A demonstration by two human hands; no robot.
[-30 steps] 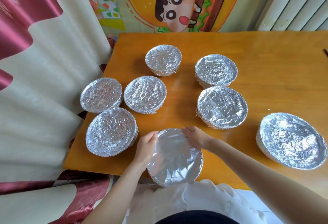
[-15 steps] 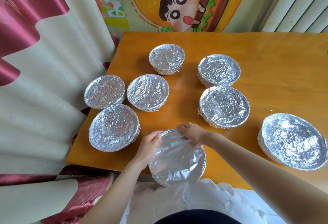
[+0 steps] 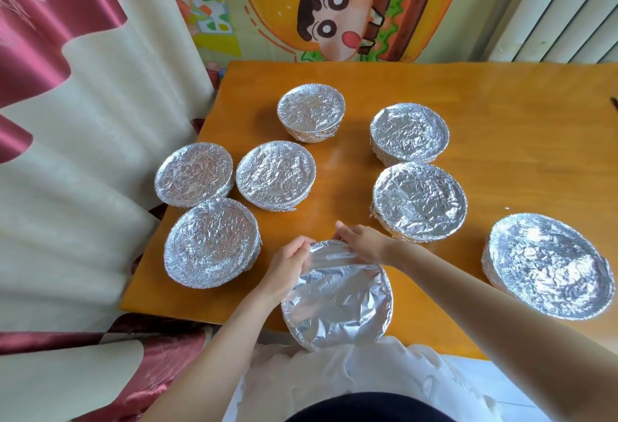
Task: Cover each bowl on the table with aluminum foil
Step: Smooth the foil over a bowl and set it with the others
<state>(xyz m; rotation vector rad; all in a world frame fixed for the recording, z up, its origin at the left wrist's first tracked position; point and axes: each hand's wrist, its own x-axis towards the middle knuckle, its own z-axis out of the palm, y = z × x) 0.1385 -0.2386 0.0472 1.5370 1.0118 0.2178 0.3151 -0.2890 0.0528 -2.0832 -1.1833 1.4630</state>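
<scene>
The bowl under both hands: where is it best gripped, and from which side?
Take the bowl by its rim, probably on two opposite sides, from above. The foil over the top is thin and would dent; the folded edge gives a lip to hold.

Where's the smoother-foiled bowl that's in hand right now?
Head view, bottom centre: the smooth-foiled round bowl sits at the orange table near edge, with left hand and right hand holding its far rim.

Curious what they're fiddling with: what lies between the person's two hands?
In the head view, the far rim of the round, smooth silver-foil-covered bowl lies between the left hand and right hand; both grip it.
</scene>
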